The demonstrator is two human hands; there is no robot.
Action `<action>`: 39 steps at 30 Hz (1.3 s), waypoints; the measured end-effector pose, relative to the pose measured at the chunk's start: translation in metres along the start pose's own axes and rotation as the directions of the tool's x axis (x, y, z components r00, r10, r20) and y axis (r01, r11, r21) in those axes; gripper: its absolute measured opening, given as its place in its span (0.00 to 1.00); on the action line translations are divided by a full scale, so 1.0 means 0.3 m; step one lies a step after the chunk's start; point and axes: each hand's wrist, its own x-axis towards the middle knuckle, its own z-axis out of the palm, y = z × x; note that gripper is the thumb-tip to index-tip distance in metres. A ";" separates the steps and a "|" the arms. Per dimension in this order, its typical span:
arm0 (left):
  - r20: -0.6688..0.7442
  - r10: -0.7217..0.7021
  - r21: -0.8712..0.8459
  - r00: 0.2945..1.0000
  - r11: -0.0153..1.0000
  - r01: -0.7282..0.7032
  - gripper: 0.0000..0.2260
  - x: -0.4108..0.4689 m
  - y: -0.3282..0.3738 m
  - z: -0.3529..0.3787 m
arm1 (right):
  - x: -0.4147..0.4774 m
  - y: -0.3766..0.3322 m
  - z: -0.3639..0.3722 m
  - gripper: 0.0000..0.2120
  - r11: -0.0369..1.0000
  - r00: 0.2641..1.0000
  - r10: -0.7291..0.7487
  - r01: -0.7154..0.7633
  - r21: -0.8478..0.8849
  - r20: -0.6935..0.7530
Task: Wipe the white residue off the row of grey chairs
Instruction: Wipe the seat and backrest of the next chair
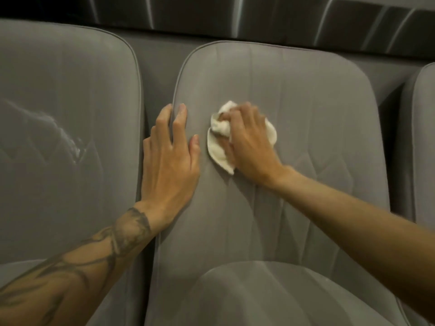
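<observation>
Grey velvety upholstery covers three padded chairs in a row, and the middle chair (294, 109) fills the centre, with a dark streaked panel (259, 22) at the far side. A crumpled white cloth (219, 147) is pressed against its backrest, left of centre, and the right hand (249, 142) curls round it in a grip. The left hand (169, 161) lies flat with straight fingers, holding nothing, across the piped left edge just beside the cloth. A smear of white residue (58, 130) marks the left chair (58, 90). Narrow gaps part the chairs. Only an edge of the right chair (421, 137) shows.
</observation>
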 end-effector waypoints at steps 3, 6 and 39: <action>-0.012 -0.001 -0.005 1.000 1.000 0.000 0.23 0.003 -0.005 0.003 | 0.271 0.088 0.011 0.20 0.958 0.966 0.202 -0.229 -0.171 -0.165; -0.023 0.005 -0.005 1.000 1.000 -0.005 0.23 0.001 -0.008 0.007 | 0.420 0.118 0.027 0.21 0.900 0.907 0.360 -0.399 -0.175 -0.220; -0.021 -0.008 0.003 1.000 1.000 0.008 0.22 0.001 -0.010 0.010 | -0.460 -0.160 0.119 0.12 0.981 1.000 -0.011 0.006 0.194 0.024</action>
